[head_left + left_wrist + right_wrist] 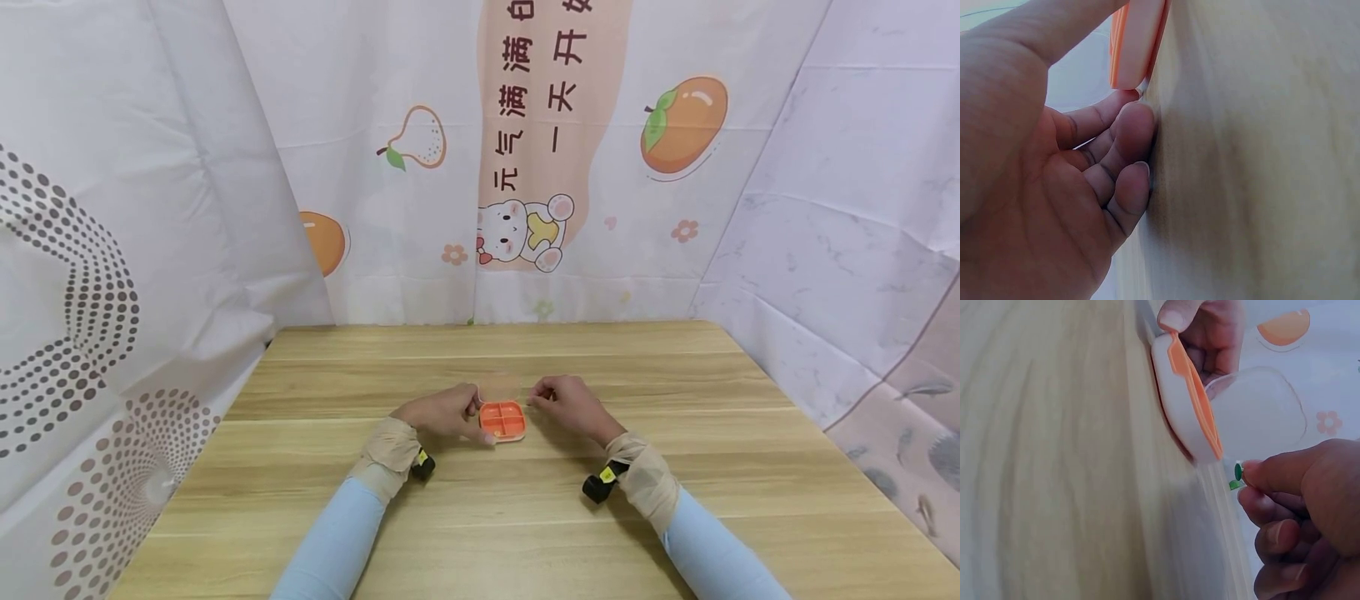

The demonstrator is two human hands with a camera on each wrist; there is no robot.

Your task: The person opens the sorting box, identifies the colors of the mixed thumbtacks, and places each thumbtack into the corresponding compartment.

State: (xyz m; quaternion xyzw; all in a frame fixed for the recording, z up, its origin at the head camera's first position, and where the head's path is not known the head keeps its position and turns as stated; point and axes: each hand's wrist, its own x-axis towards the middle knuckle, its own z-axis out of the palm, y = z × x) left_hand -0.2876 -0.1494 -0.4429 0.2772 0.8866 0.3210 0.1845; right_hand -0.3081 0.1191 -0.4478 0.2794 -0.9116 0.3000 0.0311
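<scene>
A small pill case (pixel 502 421) with an orange four-part tray, a pale base and a raised clear lid (pixel 1257 406) lies on the table. My left hand (pixel 450 412) holds it from the left, thumb at the front edge and fingers along the side and back. Something small and yellowish shows in its front left compartment. Just right of the case, my right hand (pixel 573 404) pinches a small green round-headed piece (pixel 1239 471) between thumb and forefinger. Its other fingers are curled in the right wrist view. The left wrist view shows the case's pale side (pixel 1138 50) above the fingertips.
The wood-grain table (pixel 495 517) runs back to a printed curtain (pixel 375 208) with fruit and a bear. More curtains hang at the left (pixel 172 208) and right (pixel 840 208). A black wrist camera (pixel 597 488) sits below the right wrist, another (pixel 423 465) by the left.
</scene>
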